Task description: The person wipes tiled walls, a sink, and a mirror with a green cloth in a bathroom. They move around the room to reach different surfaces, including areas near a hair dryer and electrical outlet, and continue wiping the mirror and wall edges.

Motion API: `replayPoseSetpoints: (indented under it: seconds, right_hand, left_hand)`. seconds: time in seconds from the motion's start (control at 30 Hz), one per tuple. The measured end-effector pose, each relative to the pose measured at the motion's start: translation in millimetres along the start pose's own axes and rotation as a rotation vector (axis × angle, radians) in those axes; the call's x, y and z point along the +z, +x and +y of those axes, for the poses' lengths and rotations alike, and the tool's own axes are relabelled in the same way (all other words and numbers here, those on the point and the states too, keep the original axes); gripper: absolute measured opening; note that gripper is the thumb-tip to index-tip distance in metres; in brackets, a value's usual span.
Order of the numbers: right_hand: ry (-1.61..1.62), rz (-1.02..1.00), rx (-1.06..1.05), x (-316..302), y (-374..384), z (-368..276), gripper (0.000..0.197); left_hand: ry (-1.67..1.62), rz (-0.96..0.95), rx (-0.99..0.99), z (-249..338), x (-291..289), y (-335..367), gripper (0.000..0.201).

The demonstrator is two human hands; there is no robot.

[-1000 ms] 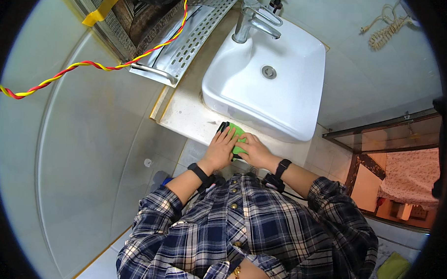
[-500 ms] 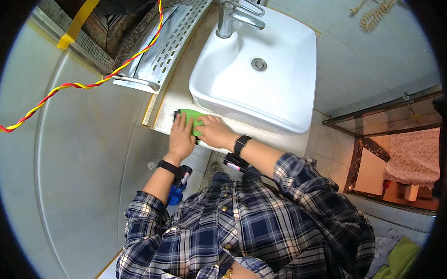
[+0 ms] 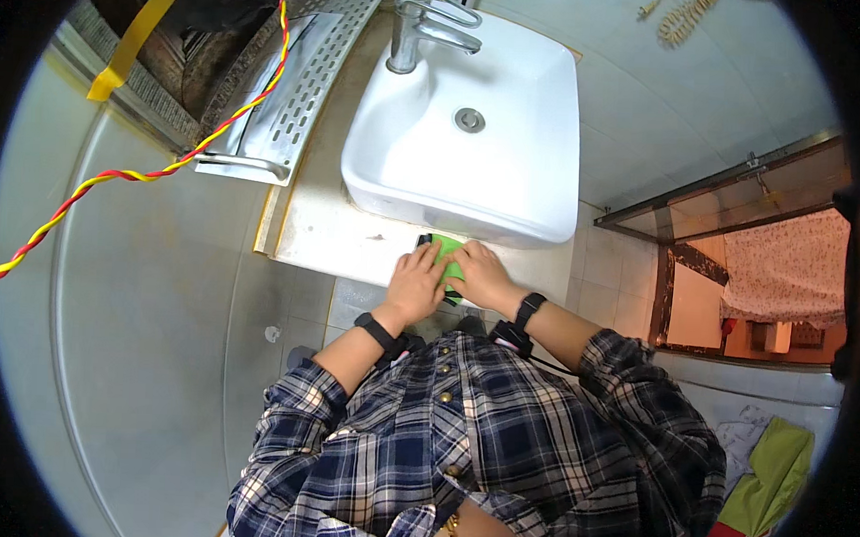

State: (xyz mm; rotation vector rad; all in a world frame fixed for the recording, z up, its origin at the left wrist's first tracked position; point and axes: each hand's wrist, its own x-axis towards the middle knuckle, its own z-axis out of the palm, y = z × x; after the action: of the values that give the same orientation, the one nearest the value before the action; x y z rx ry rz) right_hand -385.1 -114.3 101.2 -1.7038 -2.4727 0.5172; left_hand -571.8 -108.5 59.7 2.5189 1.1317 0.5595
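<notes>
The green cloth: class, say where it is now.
In the head view, the green cloth lies near the middle, under the left hand and right hand, at the near edge of the counter, in front of the basin.

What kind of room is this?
Probably a bathroom or washroom: there's a white basin with a silver tap and a drain, set on a pale counter.

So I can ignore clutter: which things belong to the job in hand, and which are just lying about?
In the job:
- left hand
- right hand
- green cloth under both
- pale counter

Apparently just about:
- red-and-yellow cord
- coiled cord
- green fabric, lower right
</notes>
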Motion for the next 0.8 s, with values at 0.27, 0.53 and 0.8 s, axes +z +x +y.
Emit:
replayPoseSetpoints:
  seconds: [0.27,0.53,0.8]
  right_hand:
    - [0.06,0.042,-0.159,18.2,57.2,-53.5,0.044]
    - [0.032,-0.056,-0.283,1.7,31.7,-22.1,0.05]
    - [0.059,-0.052,-0.249,-23.8,-62.9,78.2,0.042]
  left_hand:
    - [0.087,0.136,-0.205,-47.4,-31.7,-32.4,0.053]
    - [0.124,0.056,-0.197,-6.1,-26.0,-29.5,0.053]
    - [0.059,-0.165,0.028,90.2,12.4,23.4,0.06]
